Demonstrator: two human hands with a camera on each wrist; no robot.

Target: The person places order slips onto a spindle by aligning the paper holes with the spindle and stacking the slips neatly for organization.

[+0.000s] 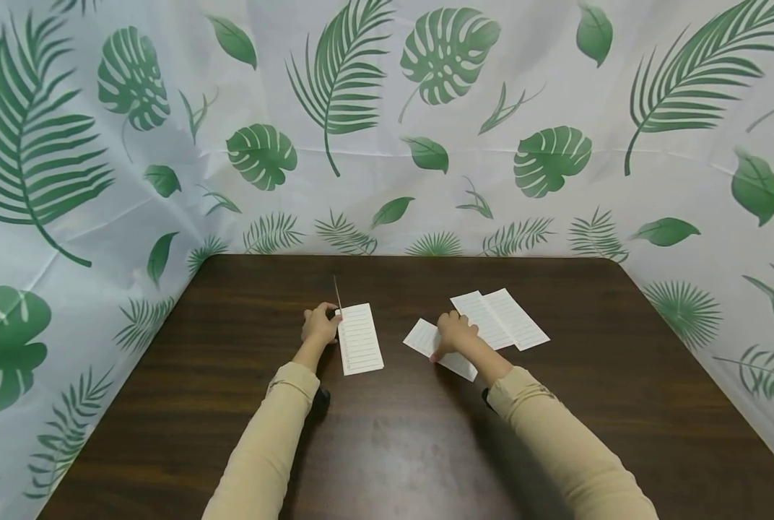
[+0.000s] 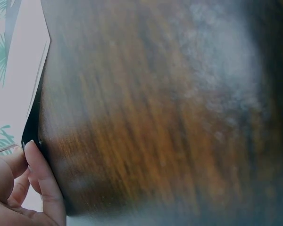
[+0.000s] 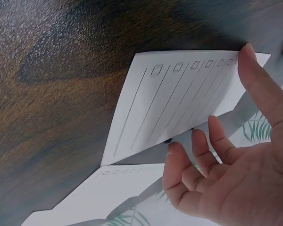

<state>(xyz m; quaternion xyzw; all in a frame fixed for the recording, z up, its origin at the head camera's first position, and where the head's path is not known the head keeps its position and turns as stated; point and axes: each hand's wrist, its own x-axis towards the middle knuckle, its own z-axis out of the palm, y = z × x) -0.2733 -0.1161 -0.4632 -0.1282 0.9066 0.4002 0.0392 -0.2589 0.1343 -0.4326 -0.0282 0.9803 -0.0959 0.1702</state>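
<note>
My left hand pinches what looks like a black binder clip at the upper left corner of a stack of white checklist sheets. A thin edge rises beside that clip in the head view; its kind is unclear. My right hand spans a single white checklist sheet, printed with lines and small boxes. In the right wrist view the thumb lies at one long edge and the curved fingertips at the opposite edge. Part of this sheet is hidden under the hand in the head view.
Beyond my right hand, two more lined sheets lie overlapping on the dark wooden table. A leaf-printed white curtain hangs behind the table's far edge and along the sides.
</note>
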